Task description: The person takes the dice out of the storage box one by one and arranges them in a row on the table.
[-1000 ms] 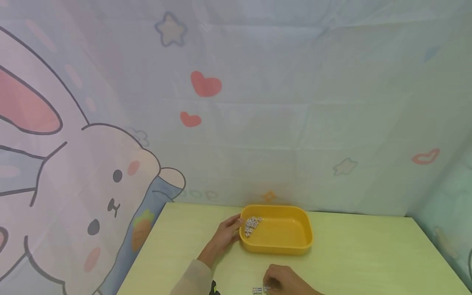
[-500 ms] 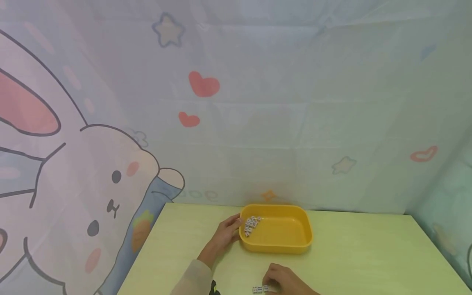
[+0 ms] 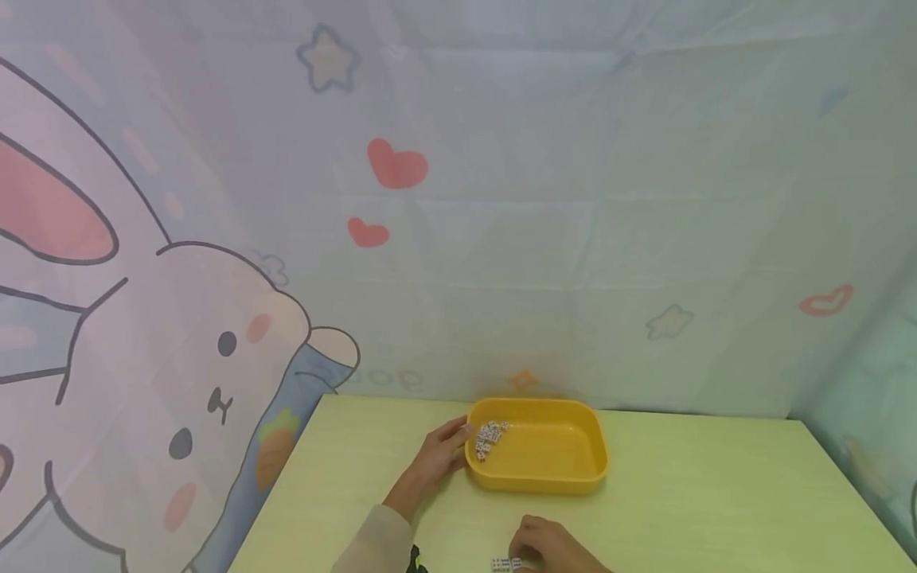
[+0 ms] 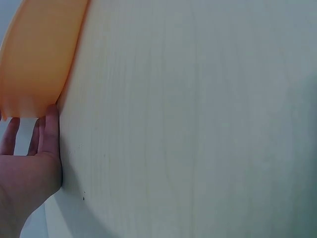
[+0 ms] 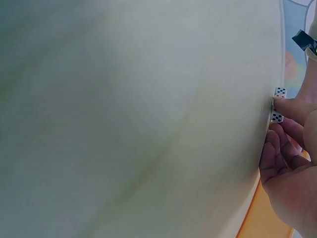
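Note:
In the head view, a yellow plastic tray sits at the back of the table with a cluster of small white dice at its left end. My left hand rests against that end, its fingers extended to the wall; the left wrist view shows the fingertips touching the tray's outside. Lower down, near the frame's bottom edge, my right hand pinches a die beside a short row of dice. The right wrist view has the thumb across the dice, partly hiding them, with another die above it.
The pale yellow-green table stretches to both sides of the tray. Behind it hangs a cloth backdrop printed with a rabbit, hearts and stars. A small dark item shows by the left sleeve.
My right hand stays at the row, and the die in its fingers now sits closer to the other dice. My left hand and the tray hold their place.

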The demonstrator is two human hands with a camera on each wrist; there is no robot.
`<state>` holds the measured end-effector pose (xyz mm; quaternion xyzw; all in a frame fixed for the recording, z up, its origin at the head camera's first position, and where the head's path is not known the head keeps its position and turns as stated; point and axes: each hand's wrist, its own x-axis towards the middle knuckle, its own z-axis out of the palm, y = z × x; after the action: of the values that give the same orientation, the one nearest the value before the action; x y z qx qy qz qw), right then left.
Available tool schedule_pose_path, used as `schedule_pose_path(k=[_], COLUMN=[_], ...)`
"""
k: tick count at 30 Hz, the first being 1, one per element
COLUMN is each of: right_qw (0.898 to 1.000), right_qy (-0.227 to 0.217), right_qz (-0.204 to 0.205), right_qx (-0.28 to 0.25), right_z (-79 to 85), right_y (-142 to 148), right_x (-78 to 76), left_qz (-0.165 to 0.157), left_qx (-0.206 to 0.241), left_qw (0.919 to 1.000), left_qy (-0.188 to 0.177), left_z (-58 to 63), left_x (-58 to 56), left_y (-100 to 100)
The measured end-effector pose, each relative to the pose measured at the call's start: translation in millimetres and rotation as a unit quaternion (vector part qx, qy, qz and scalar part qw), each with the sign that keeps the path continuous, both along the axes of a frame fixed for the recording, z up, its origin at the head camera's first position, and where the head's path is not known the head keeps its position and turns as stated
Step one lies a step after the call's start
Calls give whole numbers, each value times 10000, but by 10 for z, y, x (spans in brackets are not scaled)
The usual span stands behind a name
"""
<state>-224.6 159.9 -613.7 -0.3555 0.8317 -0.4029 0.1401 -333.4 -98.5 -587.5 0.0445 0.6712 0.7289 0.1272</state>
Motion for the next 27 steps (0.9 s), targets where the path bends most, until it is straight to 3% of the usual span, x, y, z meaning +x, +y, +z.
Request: schedule_pose_path(k=[5, 11, 15, 20, 24, 27], right_qw=[9997, 9997, 9997, 9996, 9994, 9995], right_qy=[232, 158, 125, 8, -215, -92], right_qz=[70, 10, -6, -61, -73, -18], right_qx=[65, 191, 224, 273, 244, 289], right_z=[-190, -484, -598, -531, -288, -131], right_y=[11, 13, 17, -7, -42, -70], right_x=[-79, -203, -258, -228, -112, -41], left_qz=[-12, -32, -42, -88, -127, -119], left_qx=[-62, -75, -64, -23, 20, 63], left_qw=[10000, 10000, 10000, 10000, 9999, 9999], left_qy=[0, -8, 2, 14, 11, 9], left_z=[10, 11, 4, -7, -15, -8], left_x=[3, 5, -2, -1, 9, 16], left_y=[-4, -10, -6, -24, -32, -37])
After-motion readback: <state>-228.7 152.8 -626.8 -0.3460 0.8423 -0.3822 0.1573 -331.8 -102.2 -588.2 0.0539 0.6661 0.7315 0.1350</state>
